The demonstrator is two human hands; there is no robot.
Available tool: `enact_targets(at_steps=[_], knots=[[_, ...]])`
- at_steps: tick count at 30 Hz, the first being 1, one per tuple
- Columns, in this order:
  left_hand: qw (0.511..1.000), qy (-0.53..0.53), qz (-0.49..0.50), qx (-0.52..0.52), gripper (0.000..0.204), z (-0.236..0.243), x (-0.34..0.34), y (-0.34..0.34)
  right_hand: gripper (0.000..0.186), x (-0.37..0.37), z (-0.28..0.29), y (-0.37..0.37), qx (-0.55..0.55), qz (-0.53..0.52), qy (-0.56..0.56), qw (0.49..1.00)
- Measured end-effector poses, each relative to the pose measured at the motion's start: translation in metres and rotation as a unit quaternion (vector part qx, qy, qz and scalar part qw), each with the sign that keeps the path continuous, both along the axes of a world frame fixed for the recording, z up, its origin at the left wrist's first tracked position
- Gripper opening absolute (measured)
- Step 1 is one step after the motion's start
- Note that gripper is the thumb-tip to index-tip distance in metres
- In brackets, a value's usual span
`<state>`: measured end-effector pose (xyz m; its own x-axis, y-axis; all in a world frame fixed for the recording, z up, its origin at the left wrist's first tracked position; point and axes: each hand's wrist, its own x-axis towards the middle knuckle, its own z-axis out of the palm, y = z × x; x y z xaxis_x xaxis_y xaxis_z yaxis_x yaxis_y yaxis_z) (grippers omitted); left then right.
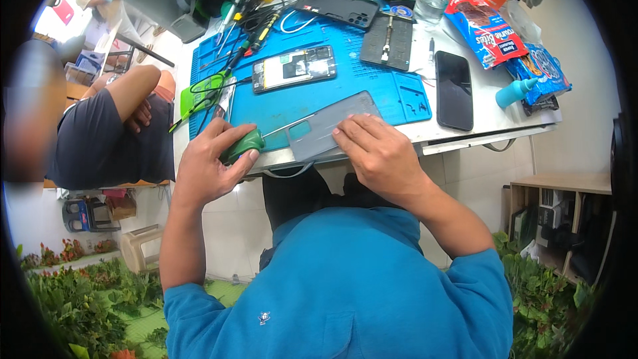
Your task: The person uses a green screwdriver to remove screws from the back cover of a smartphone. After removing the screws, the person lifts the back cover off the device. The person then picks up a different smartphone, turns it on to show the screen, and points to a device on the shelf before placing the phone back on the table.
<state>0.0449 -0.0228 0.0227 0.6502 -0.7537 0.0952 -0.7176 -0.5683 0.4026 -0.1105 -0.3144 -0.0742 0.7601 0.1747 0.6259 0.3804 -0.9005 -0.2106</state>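
Observation:
My left hand is closed around the green handle of a screwdriver. Its thin metal shaft points right and reaches over a grey phone back cover, near the rectangular cutout at the cover's left end. Whether the tip touches the cover I cannot tell. My right hand grips the cover's right part, fingers on top; the thumb is hidden. The cover is held at the near edge of a blue work mat. Just beyond lies an opened phone, its insides facing up.
Right of the mat lies a dark phone, with a teal bottle and snack packets beyond. A metal phone holder and black phone shell are farther back. Cables and tools crowd the left. Another person sits there.

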Motion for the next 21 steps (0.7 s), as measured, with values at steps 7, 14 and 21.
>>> enact_targets(at_steps=[7, 14, 21], knots=[[0.998, -0.013, 0.063, -0.013, 0.041, -0.014, -0.012, 0.029, 0.034, -0.001, 0.004, 0.001, -0.014, -0.002, 0.013, 1.0], [0.997, -0.003, 0.059, -0.039, 0.04, -0.025, -0.018, 0.039, 0.033, 0.0, 0.008, 0.003, -0.02, -0.006, 0.018, 1.0], [0.998, -0.006, 0.058, -0.029, 0.041, -0.02, -0.018, 0.037, 0.033, 0.0, 0.01, 0.005, -0.023, -0.01, 0.012, 1.0]])
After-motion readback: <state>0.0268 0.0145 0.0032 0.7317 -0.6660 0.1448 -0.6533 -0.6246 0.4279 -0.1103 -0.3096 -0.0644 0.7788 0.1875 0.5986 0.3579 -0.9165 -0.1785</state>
